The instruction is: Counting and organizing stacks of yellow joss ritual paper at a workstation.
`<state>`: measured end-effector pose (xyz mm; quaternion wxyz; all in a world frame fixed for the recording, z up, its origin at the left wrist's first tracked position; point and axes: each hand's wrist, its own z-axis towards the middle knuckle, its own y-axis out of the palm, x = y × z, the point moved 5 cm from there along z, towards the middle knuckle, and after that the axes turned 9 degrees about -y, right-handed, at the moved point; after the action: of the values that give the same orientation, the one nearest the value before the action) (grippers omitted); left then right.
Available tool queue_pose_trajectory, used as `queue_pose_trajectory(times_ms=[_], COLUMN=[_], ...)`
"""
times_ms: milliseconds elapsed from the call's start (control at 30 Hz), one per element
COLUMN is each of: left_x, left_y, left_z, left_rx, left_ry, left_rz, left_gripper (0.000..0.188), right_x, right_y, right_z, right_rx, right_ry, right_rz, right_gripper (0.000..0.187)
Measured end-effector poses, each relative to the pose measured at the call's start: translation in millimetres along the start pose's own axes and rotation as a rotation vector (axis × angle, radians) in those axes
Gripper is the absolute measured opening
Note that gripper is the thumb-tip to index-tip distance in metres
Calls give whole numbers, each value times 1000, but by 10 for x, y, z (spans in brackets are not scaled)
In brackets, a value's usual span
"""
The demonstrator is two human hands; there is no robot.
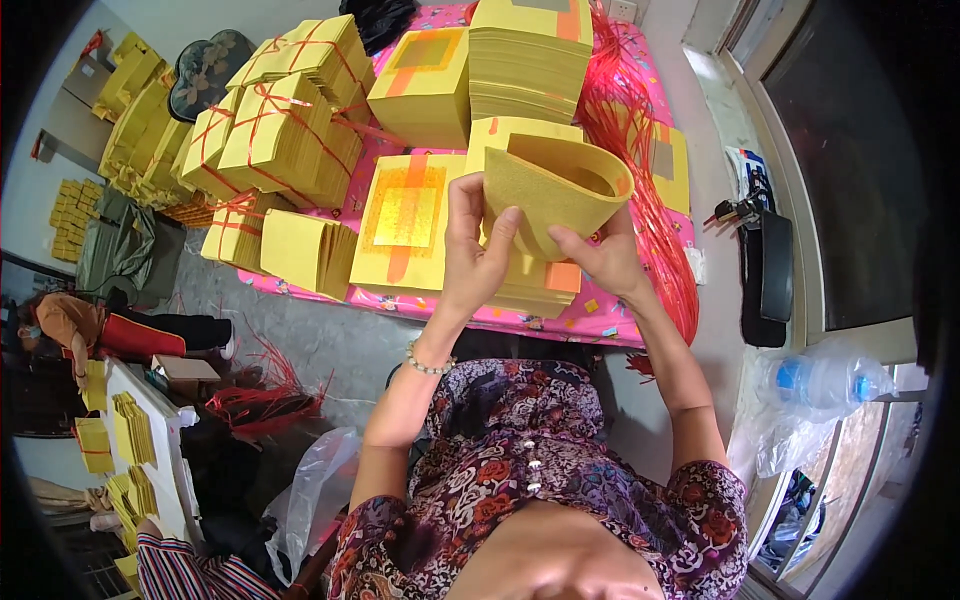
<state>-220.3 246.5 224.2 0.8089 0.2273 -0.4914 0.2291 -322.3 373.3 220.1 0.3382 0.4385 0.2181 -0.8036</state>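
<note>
A sheaf of yellow paper [545, 205] is bent over into a loop between my hands, its curved fold toward the right. My left hand [474, 245] grips its left side, thumb on the near face. On the lower right, my right hand [608, 252] holds it with the thumb pressed against the front. Beneath the hands is a yellow paper stack [535, 298] with an orange patch. To the left lies a paper block [372, 262] bearing a gold foil square and orange stripe. Long red ribbon strands [650, 215] hang down just right of my right hand.
A pink patterned cloth [505, 325] covers the work surface. Ribbon-tied paper bundles [285, 140] pile up at left, with a tall paper stack [528, 65] behind. Far left, a person [110, 325] works at a white table [165, 440]. A bagged plastic bottle [820, 383] stands right.
</note>
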Motion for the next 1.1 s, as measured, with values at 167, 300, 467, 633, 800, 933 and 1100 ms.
queue_pose_trajectory(times_ms=[167, 300, 467, 633, 800, 933, 1100], left_x=[79, -40, 1, 5, -31, -4, 42], left_y=[22, -9, 14, 9, 10, 26, 26], left_z=[23, 39, -30, -62, -73, -65, -64], left_rx=[-71, -237, -111, -61, -94, -113, -137], left_ry=[-50, -113, -95, -83, -87, -87, 29], left_rz=[-10, 102, 11, -9, 23, 35, 235], left_gripper=[39, 32, 25, 23, 26, 30, 41], right_x=[-20, 33, 58, -155, -927, -961, -932], right_y=[-9, -40, -1, -65, -74, 40, 79], right_z=[-7, -15, -13, 124, 400, 482, 482], right_rx=[-62, -86, -111, -60, -126, -265, -276], right_ry=[62, 87, 142, -93, -641, -684, -730], right_rz=[115, 183, 204, -14, -633, -795, -830], right_gripper=[66, 63, 64, 71, 65, 54, 47])
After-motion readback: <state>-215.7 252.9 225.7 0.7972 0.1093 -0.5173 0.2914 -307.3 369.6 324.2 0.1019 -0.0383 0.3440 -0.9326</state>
